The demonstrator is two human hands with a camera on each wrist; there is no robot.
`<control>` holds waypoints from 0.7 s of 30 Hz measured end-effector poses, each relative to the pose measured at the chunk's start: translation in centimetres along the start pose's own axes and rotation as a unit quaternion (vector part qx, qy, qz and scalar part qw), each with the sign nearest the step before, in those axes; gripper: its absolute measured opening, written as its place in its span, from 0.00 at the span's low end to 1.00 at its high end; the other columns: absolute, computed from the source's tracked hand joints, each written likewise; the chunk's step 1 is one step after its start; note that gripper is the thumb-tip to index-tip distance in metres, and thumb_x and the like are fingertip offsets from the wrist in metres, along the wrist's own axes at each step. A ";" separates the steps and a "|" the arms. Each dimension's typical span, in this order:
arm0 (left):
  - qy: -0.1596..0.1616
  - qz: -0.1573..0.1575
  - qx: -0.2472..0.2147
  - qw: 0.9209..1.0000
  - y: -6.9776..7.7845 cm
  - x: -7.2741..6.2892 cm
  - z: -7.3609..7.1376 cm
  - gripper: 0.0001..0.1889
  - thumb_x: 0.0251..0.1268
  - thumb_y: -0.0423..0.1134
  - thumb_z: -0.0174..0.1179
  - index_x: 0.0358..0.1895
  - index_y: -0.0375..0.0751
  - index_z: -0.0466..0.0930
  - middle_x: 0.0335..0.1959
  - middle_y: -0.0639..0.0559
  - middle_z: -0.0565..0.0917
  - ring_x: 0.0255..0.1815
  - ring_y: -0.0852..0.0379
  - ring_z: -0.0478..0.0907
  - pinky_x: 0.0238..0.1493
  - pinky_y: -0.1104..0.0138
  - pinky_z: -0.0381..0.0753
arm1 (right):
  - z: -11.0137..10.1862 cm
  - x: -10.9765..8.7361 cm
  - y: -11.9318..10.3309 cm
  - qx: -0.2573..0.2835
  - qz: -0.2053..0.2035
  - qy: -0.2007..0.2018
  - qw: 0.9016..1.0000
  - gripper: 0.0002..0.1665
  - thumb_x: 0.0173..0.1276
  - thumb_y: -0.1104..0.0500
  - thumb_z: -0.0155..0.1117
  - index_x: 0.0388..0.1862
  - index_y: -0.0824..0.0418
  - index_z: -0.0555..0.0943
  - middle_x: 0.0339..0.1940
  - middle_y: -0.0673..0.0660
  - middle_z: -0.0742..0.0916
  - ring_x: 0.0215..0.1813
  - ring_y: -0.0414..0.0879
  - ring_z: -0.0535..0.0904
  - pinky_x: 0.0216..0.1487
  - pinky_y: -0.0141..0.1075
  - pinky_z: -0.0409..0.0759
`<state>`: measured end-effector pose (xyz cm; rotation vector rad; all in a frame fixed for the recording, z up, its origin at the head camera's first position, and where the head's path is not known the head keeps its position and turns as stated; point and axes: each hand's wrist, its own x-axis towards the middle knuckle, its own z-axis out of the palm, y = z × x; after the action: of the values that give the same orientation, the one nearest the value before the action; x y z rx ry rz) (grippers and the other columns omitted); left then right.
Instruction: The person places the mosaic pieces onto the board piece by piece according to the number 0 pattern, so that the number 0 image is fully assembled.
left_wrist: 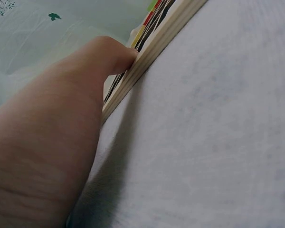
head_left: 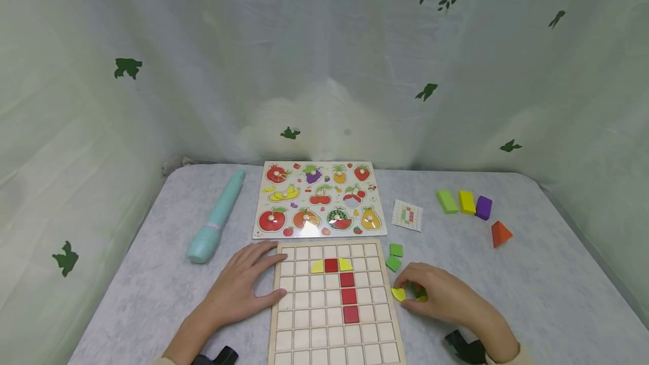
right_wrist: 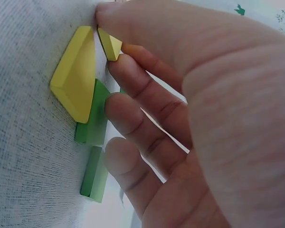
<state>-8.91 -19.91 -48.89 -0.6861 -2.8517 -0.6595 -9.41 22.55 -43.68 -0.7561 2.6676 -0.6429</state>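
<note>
A wooden grid board (head_left: pixel 285 320) lies in front of me, with a row of one red square (head_left: pixel 331 265) between two yellow quarter-round pieces and several red squares running down below it. My left hand (head_left: pixel 242 283) rests at the board's left edge, thumb and fingertips on the rim; the left wrist view shows the thumb (left_wrist: pixel 121 57) on that edge. Right of the board, my right hand (head_left: pixel 436 292) pinches a small yellow quarter-round piece (head_left: pixel 399 294) between thumb and forefinger. Under that hand lie another yellow piece (right_wrist: pixel 76 76) and green pieces (right_wrist: pixel 93 114), partly hidden in the head view.
Two green squares (head_left: pixel 396 250) lie by the board's right edge. Behind are a fruit puzzle board (head_left: pixel 329 232) and a pattern card (head_left: pixel 407 216). Green, yellow and purple blocks (head_left: pixel 484 208) and an orange wedge (head_left: pixel 501 234) are at right, a teal bottle-shaped object (head_left: pixel 215 218) at left.
</note>
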 end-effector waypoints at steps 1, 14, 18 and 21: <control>0.000 0.000 0.001 1.000 0.0 0.0 0.0 0.35 0.56 0.64 0.71 0.68 0.59 0.79 0.75 0.54 0.71 0.77 0.47 0.65 0.77 0.45 0.62 | 0.0 0.0 0.0 0.000 -0.001 0.000 1.000 0.15 0.63 0.52 0.78 0.47 0.43 0.85 0.39 0.34 0.81 0.39 0.32 0.74 0.38 0.28 0.78; 0.001 -0.001 0.000 1.000 0.0 0.0 0.0 0.35 0.56 0.63 0.71 0.68 0.59 0.79 0.75 0.53 0.71 0.77 0.47 0.65 0.78 0.45 0.61 | -0.2 -0.1 -0.4 0.000 -0.009 0.007 1.000 0.14 0.63 0.54 0.77 0.48 0.44 0.87 0.41 0.35 0.82 0.38 0.32 0.74 0.37 0.27 0.77; 0.002 0.000 0.000 1.000 0.0 0.0 0.0 0.35 0.56 0.64 0.71 0.68 0.59 0.79 0.75 0.54 0.71 0.77 0.47 0.65 0.77 0.45 0.61 | -0.2 -0.2 -0.4 0.006 -0.006 0.008 1.000 0.14 0.64 0.53 0.77 0.48 0.44 0.87 0.41 0.35 0.82 0.38 0.32 0.74 0.37 0.27 0.78; 0.003 0.001 0.001 1.000 0.0 0.0 0.1 0.35 0.56 0.64 0.71 0.68 0.59 0.79 0.75 0.54 0.71 0.77 0.47 0.65 0.77 0.45 0.61 | -0.2 -0.2 -0.5 0.007 -0.005 0.008 1.000 0.14 0.64 0.53 0.77 0.49 0.44 0.87 0.41 0.34 0.82 0.39 0.32 0.75 0.37 0.27 0.78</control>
<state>-8.89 -19.91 -48.96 -0.6854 -2.8464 -0.6584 -9.14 22.37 -43.20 -0.7649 2.6729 -0.6738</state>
